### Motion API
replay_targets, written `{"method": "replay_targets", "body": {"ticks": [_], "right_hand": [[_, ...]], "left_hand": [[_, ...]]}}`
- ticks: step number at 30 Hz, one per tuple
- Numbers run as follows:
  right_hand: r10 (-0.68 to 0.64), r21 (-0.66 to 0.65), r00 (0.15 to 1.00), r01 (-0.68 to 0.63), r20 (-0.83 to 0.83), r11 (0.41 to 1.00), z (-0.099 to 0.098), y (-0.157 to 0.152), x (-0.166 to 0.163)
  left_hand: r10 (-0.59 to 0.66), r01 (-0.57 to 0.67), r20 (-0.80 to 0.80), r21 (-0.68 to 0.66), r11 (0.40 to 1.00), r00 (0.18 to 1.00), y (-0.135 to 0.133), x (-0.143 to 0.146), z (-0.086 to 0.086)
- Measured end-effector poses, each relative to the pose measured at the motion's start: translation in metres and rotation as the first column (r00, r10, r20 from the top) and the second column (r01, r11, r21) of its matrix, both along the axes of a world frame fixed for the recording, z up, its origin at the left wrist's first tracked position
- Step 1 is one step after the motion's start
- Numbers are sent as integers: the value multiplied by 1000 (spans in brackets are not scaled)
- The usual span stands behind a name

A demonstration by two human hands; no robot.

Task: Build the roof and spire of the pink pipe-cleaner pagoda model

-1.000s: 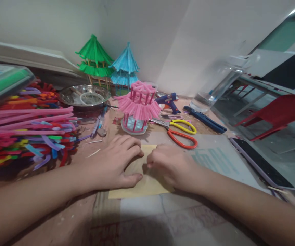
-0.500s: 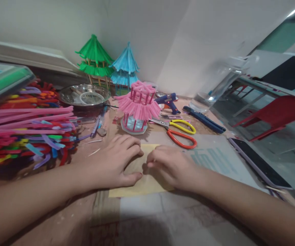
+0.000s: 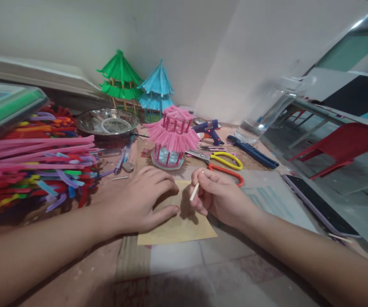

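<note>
My left hand rests palm down with its fingers spread, on the left part of a yellow sheet of paper. Above the sheet's right side, my right hand pinches a short pale wooden stick between thumb and fingers, tilted with one end toward me. Just behind the hands stands a pink pipe-cleaner pavilion with posts and a fringed roof tier on a pale base. Scissors with yellow and orange handles lie behind my right hand, which partly hides the orange loop.
Piled pipe cleaners fill the left, beside a metal bowl. Green and blue pavilions stand by the wall. A glue gun, a dark blue cutter, a clear jug and a phone are rightward.
My right hand has lifted off the yellow sheet and turned over, bringing the pale stick into sight. My left hand has stayed nearly still on the sheet.
</note>
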State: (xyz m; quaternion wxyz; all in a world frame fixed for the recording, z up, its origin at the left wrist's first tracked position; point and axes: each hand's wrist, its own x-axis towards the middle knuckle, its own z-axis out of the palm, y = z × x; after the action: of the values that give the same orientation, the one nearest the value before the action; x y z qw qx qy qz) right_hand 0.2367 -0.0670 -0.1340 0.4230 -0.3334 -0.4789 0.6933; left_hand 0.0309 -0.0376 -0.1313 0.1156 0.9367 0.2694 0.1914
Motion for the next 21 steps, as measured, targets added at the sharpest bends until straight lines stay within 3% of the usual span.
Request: {"method": "replay_targets", "body": {"ticks": [3, 6, 21], "right_hand": [[1, -130, 994, -15, -109, 991, -2, 2, 0], [8, -158, 989, -32, -150, 987, -4, 3, 0], [75, -83, 989, -86, -127, 993, -7, -1, -4]], "left_hand": [[-9, -2, 176, 59, 998, 984, -3, 1, -1], [-11, -8, 273, 69, 998, 962, -7, 2, -2], [-25, 10, 286, 54, 999, 958, -8, 2, -4]]}}
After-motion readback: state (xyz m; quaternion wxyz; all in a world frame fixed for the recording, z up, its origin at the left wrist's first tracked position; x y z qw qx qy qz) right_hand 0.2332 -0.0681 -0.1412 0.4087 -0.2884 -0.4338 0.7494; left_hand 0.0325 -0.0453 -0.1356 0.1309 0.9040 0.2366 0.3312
